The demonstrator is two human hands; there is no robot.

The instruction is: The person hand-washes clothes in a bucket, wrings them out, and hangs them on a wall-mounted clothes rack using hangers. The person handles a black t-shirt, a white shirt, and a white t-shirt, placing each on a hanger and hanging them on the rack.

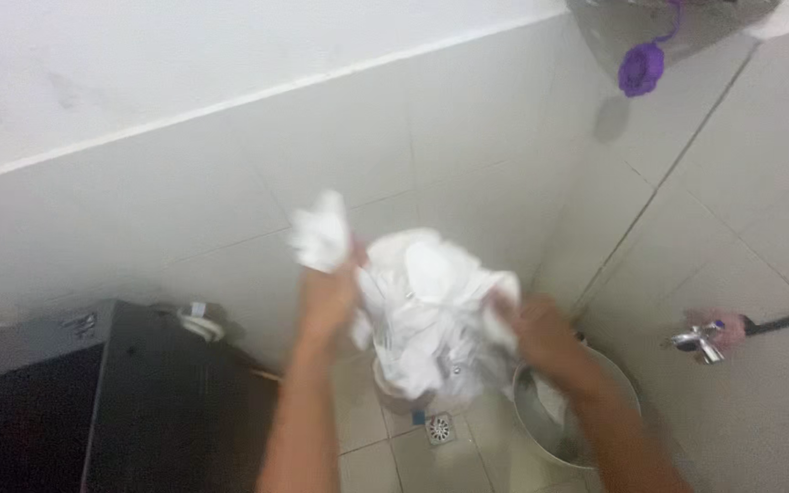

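Note:
I hold a crumpled white cloth [426, 306] up in front of me with both hands. My left hand [326, 301] grips its left part, with a bunched end sticking up above the fist. My right hand [545, 340] grips its right edge. The cloth hangs over a tiled floor, just left of a round metal basin [550, 429] that stands below my right forearm and has something pale inside.
A floor drain [440, 427] lies under the cloth. A black box-like unit [111, 402] stands at the lower left. A metal tap [698, 340] with a dark hose sticks out of the right wall. A purple scrubber [641, 68] hangs in the upper corner. Grey tiled walls surround.

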